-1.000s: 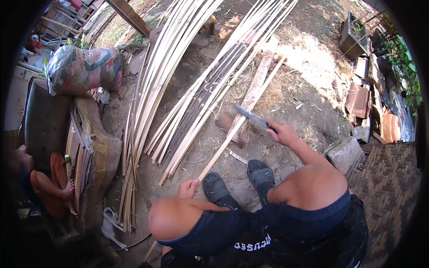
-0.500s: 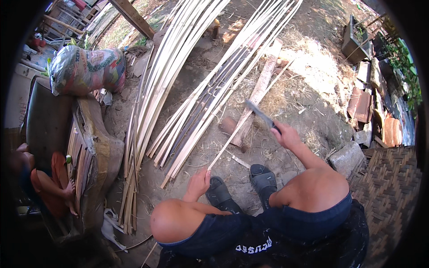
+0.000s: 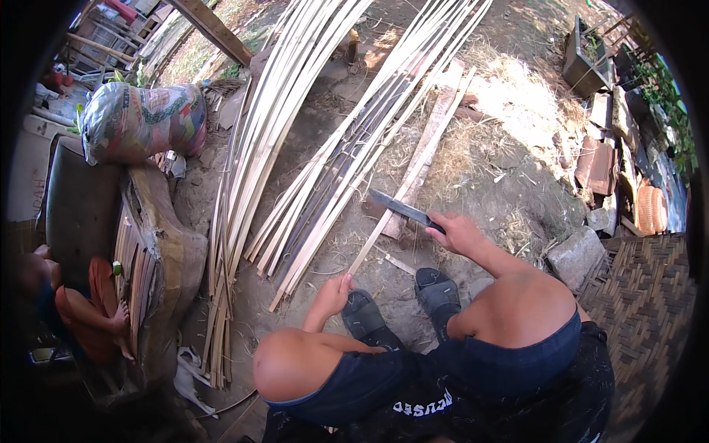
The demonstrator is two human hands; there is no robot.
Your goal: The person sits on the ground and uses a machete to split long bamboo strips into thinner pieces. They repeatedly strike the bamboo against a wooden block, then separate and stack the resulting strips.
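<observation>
My left hand (image 3: pixel 332 293) is closed on the near end of a long pale bamboo strip (image 3: pixel 377 236), which slants away up to the right. Under the strip's middle lies a flat wooden plank (image 3: pixel 437 111) on the ground. In my right hand (image 3: pixel 452 232) is the black handle of a long-bladed knife (image 3: pixel 402 207). Its blade points left and lies across the strip, near the plank's close end; whether the edge touches the strip I cannot tell.
Two bundles of bamboo strips (image 3: pixel 277 111) (image 3: pixel 354 155) lie to the left. Further left are a stuffed sack (image 3: pixel 144 122), a log-like bench (image 3: pixel 173 251), a seated person (image 3: pixel 88 303) and a white cat (image 3: pixel 190 380). At right are a stone block (image 3: pixel 576 255) and a woven mat (image 3: pixel 642 317).
My right hand has moved slightly left and down, bringing the blade across the strip. The strip's far end has shifted left, over the plank.
</observation>
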